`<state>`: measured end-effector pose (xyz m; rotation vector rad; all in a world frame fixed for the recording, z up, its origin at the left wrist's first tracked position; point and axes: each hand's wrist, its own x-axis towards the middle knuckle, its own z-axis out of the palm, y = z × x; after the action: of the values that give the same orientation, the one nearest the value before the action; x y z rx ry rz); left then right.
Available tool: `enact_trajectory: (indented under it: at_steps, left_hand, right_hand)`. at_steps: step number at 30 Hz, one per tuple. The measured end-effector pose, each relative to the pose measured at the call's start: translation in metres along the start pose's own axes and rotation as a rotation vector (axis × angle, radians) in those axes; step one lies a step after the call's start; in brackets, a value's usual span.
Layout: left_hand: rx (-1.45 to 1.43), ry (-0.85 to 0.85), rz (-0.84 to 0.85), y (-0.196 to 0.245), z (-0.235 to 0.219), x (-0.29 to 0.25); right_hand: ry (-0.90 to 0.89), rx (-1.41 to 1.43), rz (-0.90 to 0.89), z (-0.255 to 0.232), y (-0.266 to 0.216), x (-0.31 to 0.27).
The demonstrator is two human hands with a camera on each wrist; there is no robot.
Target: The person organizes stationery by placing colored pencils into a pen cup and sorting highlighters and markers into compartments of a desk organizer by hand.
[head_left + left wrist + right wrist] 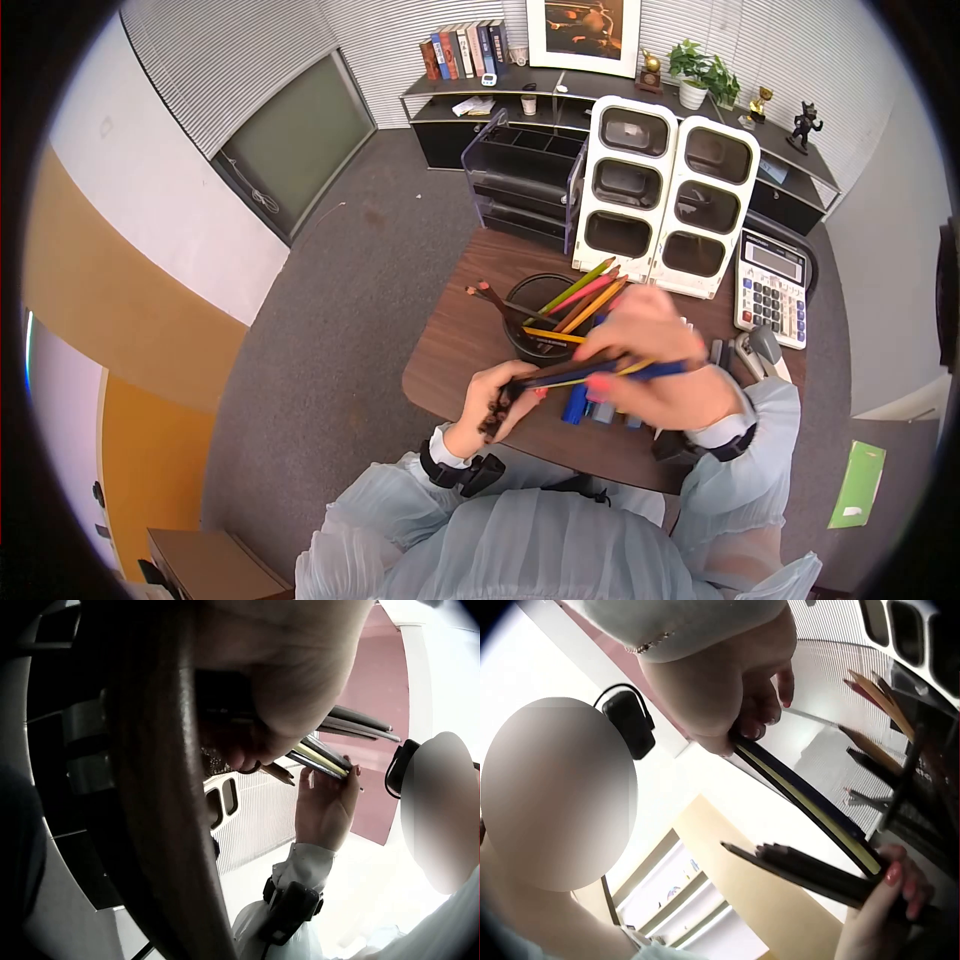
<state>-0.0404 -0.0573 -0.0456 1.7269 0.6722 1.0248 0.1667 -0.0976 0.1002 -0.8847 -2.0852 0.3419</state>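
My left hand (480, 400) grips a bundle of dark pencils (795, 866) near the table's front edge, their ends poking out below its fingers. From the same grip, blue and yellow pencils (810, 802) slant across to my right hand (650, 360). The fingers of the right hand pinch the far ends of these pencils; it is blurred in the head view. Just beyond the hands stands a black pencil cup (540, 350) with several coloured pencils (590, 300) leaning out of it. In the left wrist view, the left hand (300, 660) covers part of the bundle.
A white organizer (665, 190) with dark windows stands at the table's back, beside a black tray rack (525, 165). To the right are a calculator (772, 290) and a stapler (765, 352). Blue items (575, 405) lie under the right hand. A shelf (440, 100) runs behind.
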Motion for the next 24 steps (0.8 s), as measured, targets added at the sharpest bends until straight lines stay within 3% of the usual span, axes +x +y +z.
enact_trajectory:
  at_steps: [1, 4, 7, 9, 11, 13, 15, 18, 19, 21, 22, 23, 24]
  left_hand:
    - [-0.072, 0.006, -0.144, 0.003, -0.001, -0.003]
    - [-0.247, 0.055, -0.168, 0.008, 0.000, -0.002]
    - [-0.193, 0.067, -0.157, 0.009, 0.001, -0.001]
    - [-0.184, 0.060, -0.146, 0.007, 0.001, -0.001]
    - [-0.170, 0.056, -0.137, 0.005, 0.001, -0.001]
    - [-0.171, 0.081, -0.146, 0.005, 0.002, -0.002]
    - [-0.169, 0.081, -0.147, 0.006, 0.002, -0.001]
    - [-0.137, 0.068, -0.103, 0.005, 0.003, -0.001]
    - [-0.099, 0.057, -0.055, 0.005, 0.002, 0.000]
    - [-0.043, 0.014, -0.055, 0.005, 0.001, 0.003]
    - [0.014, -0.028, -0.055, 0.005, 0.001, 0.004]
    - [0.097, -0.039, 0.034, 0.002, 0.001, 0.006]
    - [-0.037, -0.047, 0.026, -0.008, 0.001, 0.003]
  right_hand:
    - [0.055, 0.027, 0.050, -0.009, 0.000, -0.001]
    - [0.444, 0.232, 0.073, -0.019, 0.006, -0.013]
    - [0.641, 0.270, 0.203, -0.014, 0.011, -0.008]
    - [0.424, 0.267, 0.416, -0.011, 0.016, -0.004]
    - [0.190, 0.164, 0.442, 0.003, 0.036, 0.001]
    - [0.146, -0.137, 0.240, 0.011, 0.042, 0.004]
    - [0.111, -0.117, 0.306, 0.010, 0.035, 0.005]
    - [0.396, -0.268, 0.124, 0.009, 0.027, 0.006]
    - [0.396, -0.268, 0.125, 0.007, 0.021, 0.005]
    - [0.318, -0.362, -0.036, 0.007, 0.004, -0.001]
    - [0.222, -0.261, -0.069, 0.015, 0.001, -0.006]
    - [0.089, -0.230, -0.011, 0.023, -0.008, -0.007]
    - [-0.006, -0.184, -0.015, 0.034, -0.015, -0.008]
